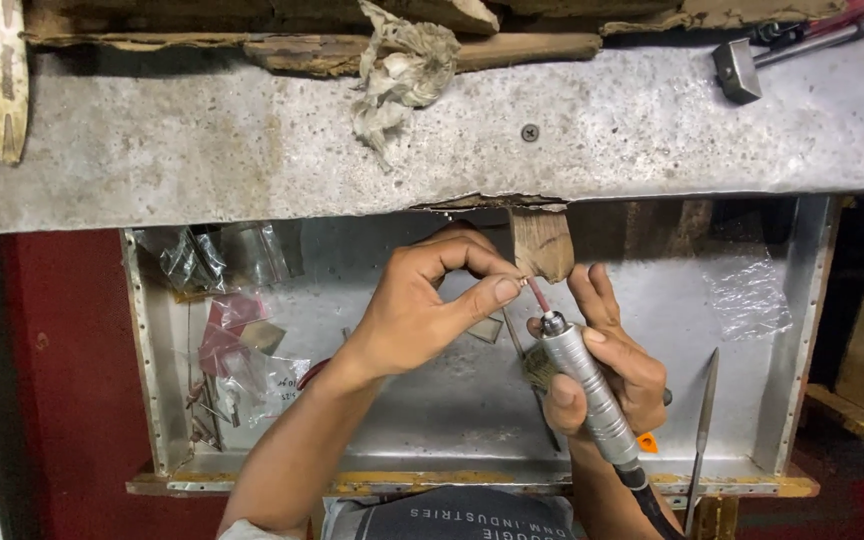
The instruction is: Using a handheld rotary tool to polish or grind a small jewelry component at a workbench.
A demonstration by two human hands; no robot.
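My left hand (422,305) pinches a tiny piece between thumb and forefinger against the tip of a wooden bench peg (542,243). My right hand (607,355) grips a silver rotary handpiece (584,385). Its thin reddish bit (538,294) points up and left to the pinched piece. The piece itself is too small to make out. A black cable leaves the handpiece at the bottom edge.
Below the hands lies an open metal drawer tray (452,420) with plastic bags (222,260), small tools and a file (702,430). Above is a worn metal bench top (252,140) with a crumpled cloth (402,70), a hammer (742,65) and wood scraps.
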